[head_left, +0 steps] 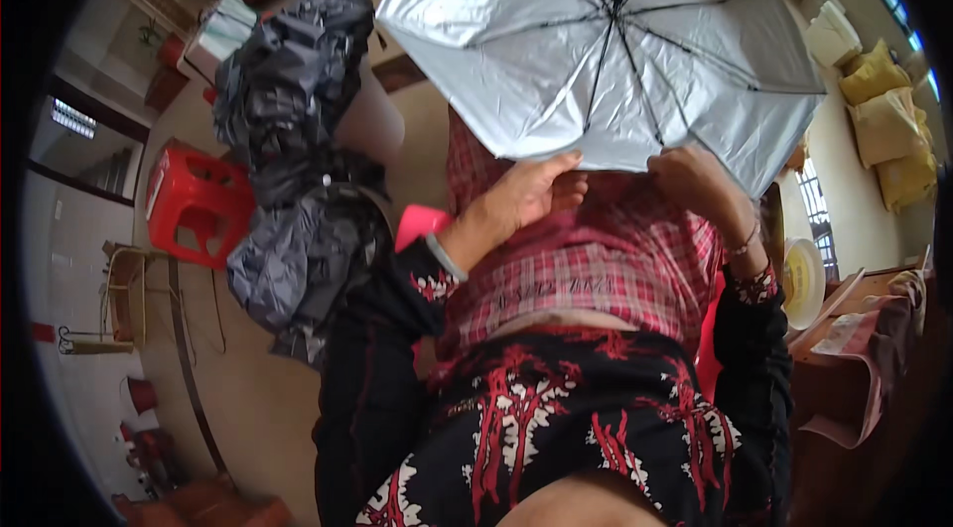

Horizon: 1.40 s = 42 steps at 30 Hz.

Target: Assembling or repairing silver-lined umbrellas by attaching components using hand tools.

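An opened umbrella (695, 70) with a silver inner lining and thin dark ribs fills the upper middle, its inside facing me. My left hand (526, 197) is at its near edge, the thumb lying over the lining and the fingers curled just below. Farther right, my right hand (700, 192) is closed on the same edge, close to where a rib ends. What lies between its fingertips is hidden. Beneath both hands, red plaid cloth (586, 274) covers my lap.
Crumpled dark plastic or fabric (308, 100) is heaped at the left, by a red plastic stool (199, 204). At the right are a pale yellow bucket (804, 284), a wooden piece with cloth draped over it (864, 358) and several yellowish sacks (888, 130).
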Tool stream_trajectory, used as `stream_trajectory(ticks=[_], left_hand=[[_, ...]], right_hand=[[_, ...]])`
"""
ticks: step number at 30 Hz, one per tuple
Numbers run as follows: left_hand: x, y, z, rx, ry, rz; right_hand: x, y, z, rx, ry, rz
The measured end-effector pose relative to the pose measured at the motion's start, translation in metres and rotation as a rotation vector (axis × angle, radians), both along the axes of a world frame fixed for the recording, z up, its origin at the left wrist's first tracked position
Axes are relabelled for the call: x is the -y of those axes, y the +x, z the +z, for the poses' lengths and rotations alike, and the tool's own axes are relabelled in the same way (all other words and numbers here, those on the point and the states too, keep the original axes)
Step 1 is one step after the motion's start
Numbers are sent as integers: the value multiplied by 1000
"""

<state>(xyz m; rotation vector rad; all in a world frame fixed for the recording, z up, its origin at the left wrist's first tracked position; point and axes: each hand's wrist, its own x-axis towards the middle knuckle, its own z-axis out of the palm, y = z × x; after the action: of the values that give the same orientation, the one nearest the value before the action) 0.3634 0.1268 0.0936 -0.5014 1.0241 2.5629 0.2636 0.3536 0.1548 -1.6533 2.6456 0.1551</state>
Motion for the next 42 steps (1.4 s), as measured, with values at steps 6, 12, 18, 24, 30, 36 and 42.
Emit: stream_trajectory(ticks=[6, 12, 18, 24, 30, 36, 42], left_hand=[[-20, 11, 50, -367, -289, -592], [12, -37, 63, -729, -1711, -441], [-13, -84, 17, -341, -2122, -715], [-26, -113, 17, -306, -1980, -804], [-24, -112, -27, -338, -2274, -370], [23, -148, -49, -461, -2238, -304], [22, -116, -9, -325, -2136, -213]], right_hand=[[-13, 11, -8, 50, -94, -69], [-24, 27, -21, -44, -176, -87], [-25, 29, -21, -62, -104, -109], [-34, 25, -22, -77, -83, -115], [-26, 22, -23, 32, -53, -80], [-43, 18, -12, 108, -119, -105], [-44, 14, -5, 84, -129, -132]])
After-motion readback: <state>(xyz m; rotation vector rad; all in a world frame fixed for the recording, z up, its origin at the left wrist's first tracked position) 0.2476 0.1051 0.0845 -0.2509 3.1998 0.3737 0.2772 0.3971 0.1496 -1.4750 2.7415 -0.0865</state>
